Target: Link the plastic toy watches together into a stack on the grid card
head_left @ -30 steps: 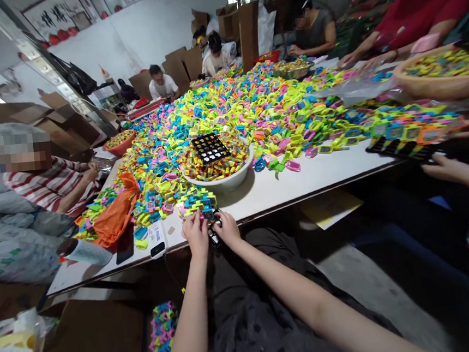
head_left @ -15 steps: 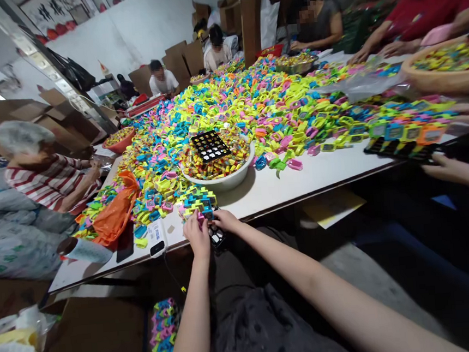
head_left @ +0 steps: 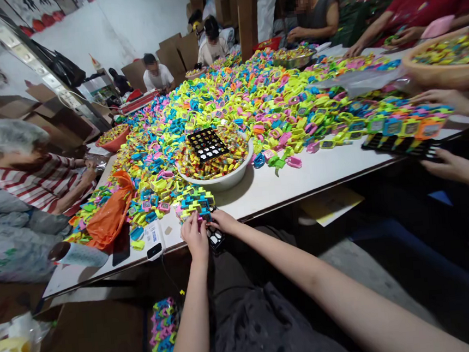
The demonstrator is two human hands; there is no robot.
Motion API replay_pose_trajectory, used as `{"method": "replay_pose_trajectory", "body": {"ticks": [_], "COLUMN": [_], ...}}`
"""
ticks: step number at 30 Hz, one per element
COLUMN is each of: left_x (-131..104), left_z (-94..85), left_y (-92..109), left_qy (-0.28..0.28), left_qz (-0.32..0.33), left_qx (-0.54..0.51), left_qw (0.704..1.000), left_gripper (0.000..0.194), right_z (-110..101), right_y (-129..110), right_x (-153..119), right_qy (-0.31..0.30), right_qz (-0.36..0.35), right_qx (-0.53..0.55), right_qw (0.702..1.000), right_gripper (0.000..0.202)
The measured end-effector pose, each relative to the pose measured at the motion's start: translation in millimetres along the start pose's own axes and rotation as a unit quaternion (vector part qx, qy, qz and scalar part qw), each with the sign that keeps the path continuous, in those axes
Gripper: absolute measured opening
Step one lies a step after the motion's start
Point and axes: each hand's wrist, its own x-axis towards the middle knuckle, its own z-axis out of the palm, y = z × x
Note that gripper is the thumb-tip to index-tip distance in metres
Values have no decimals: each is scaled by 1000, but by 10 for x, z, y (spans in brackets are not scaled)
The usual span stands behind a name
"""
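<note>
At the table's front edge stands a black tray [head_left: 216, 239] with white-lined cells, partly filled with rows of yellow and blue toy watches [head_left: 195, 201]. My left hand [head_left: 194, 238] is closed at the tray's left side, with a bit of a pink toy watch showing at its fingertips. My right hand [head_left: 224, 222] reaches in from the right, its fingers bent against a blue toy watch beside the tray's cells. Its fingertips are partly hidden. Just beyond is a white basin [head_left: 234, 178] of small wrapped yellow-red pieces, with another black tray [head_left: 207, 144] lying on them.
A large heap of colourful toy watches [head_left: 252, 97] spreads over the white table [head_left: 300, 178]. To my left lie an orange bag [head_left: 112, 214], a phone [head_left: 121, 249], a white device [head_left: 154, 240] and a cup [head_left: 79, 254]. At right, a co-worker's hands [head_left: 456, 170] hold another filled tray.
The view has shifted slightly, so the scene sits a little further left. My hands stay at the tray's edge, with small finger movements. The neighbour's far hand has moved left over their tray.
</note>
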Motion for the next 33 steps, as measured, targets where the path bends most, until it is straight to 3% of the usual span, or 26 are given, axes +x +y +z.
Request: {"method": "replay_pose_trajectory", "body": {"ticks": [21, 29, 33], "left_x": [-37, -28, -40], "left_z": [23, 42, 59], "left_y": [24, -16, -16], "left_qy": [21, 16, 16], "left_qz": [39, 2, 20], "left_qx": [28, 22, 32], "left_qw": [999, 1000, 999], "left_gripper": [27, 58, 41], "right_z": [-16, 8, 40], "right_y": [10, 42, 59], "right_x": [11, -50, -56], "right_qy": [-3, 13, 26], "right_qz": [20, -29, -40], "right_qx": [-26, -16, -11], "right_qw": [999, 999, 999], "right_gripper": [26, 17, 16]}}
